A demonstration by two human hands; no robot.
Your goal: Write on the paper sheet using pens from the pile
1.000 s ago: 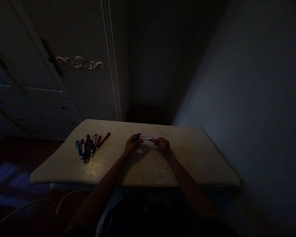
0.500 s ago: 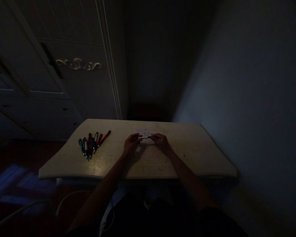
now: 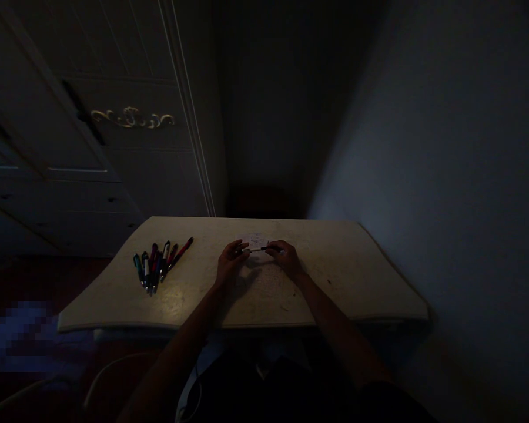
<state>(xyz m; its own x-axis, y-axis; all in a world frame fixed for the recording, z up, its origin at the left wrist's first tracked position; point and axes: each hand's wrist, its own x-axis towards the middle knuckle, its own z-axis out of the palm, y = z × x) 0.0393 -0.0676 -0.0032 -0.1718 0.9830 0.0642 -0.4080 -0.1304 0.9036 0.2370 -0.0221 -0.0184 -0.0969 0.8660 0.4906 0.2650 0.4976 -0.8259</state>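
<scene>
A slim pen (image 3: 257, 249), pale toward the left and dark toward the right, lies crosswise between my two hands above the table. Its left end is pinched in the fingers of my left hand (image 3: 230, 259). My right hand (image 3: 286, 257) is closed around its dark right end. Beneath the hands, faint scribbled marks (image 3: 256, 239) show on the pale surface; whether they are on paper or on the tabletop I cannot tell. The dim light hides the pen's finer details.
On the left of the pale table (image 3: 352, 264) lies a bunch of several pens (image 3: 156, 264) in mixed colours. A cabinet (image 3: 158, 170) with a gilded ornament rises at the back left. A grey wall (image 3: 445, 176) borders the right side. A white cable (image 3: 110, 367) hangs at the lower left.
The view has shifted slightly, so the table and pens sit a little lower and more to the left. Both hands keep hold of the pen, nearly unmoved.
</scene>
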